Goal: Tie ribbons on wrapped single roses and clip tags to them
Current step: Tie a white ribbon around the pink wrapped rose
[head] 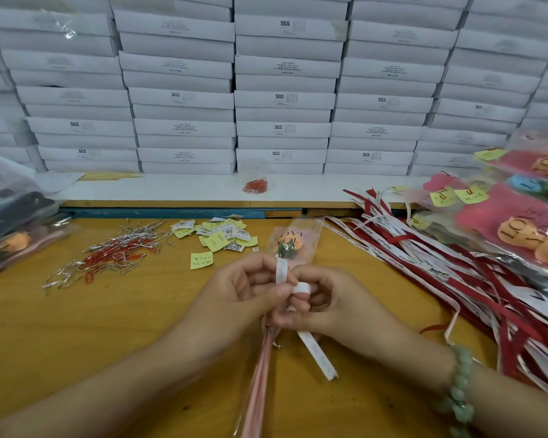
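At the near edge of the yellow wooden bench (pixel 76 327), the pink-stemmed rose (pixel 290 245) in clear cellophane is pinched by the left hand (pixel 244 292), its grip closed at the neck. The white printed ribbon (pixel 317 355) is looped over a finger of the right hand (pixel 332 308), whose grip is curled round it. The loop is best kept flat and drawn snug. Yellow paper tags (pixel 215 240) lie beyond.

A single wide-angle camera worn on the person's head looks forward and down over the table (pixel 76 327), close above the left hand (pixel 244 294) and right hand (pixel 339 308), facing stacked white boxes (pixel 285 99) along the far edge.
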Tool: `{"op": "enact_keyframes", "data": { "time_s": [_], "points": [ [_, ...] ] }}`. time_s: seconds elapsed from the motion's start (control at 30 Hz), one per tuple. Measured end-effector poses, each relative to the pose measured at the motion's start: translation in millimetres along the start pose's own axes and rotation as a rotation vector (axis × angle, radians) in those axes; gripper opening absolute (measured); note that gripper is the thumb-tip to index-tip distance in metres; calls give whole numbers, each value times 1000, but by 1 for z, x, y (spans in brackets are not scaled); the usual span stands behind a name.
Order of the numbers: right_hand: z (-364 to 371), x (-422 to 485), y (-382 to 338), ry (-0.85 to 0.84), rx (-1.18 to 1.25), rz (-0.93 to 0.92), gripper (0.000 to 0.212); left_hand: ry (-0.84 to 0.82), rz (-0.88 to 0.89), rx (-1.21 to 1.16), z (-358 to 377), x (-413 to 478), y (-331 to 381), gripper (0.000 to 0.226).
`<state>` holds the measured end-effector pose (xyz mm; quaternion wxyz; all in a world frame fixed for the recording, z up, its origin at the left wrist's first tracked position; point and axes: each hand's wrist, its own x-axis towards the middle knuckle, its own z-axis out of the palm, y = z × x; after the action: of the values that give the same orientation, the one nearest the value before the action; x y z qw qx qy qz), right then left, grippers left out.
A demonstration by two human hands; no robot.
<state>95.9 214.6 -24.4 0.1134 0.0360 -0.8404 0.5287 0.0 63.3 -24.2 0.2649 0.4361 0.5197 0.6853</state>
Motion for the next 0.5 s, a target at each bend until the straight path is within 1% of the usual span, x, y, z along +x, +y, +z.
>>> {"op": "enact_keyframes", "data": {
  "time_s": [0.1, 0.2, 0.27, 0.33, 0.43, 0.5],
  "points": [
    [-5, 0, 0, -36, 140, 87, 21, 65, 2, 58, -5, 0, -1, 10],
    [-6, 0, 0, -60, 185, 103, 22, 77, -10, 86, -9, 0, -2, 12],
    [-4, 0, 2, -55, 157, 92, 27, 50, -10, 85, -8, 0, -2, 11],
    [-2, 0, 4, -38, 108, 47, 27, 9, -8, 92, -5, -1, -2, 8],
    [0, 0, 5, -34, 2, -47, 16, -22, -2, 94, -2, -3, -1, 10],
    [2, -1, 4, -45, -20, -78, 9, -37, 2, 78, -1, -3, -1, 10]
  ]
}}
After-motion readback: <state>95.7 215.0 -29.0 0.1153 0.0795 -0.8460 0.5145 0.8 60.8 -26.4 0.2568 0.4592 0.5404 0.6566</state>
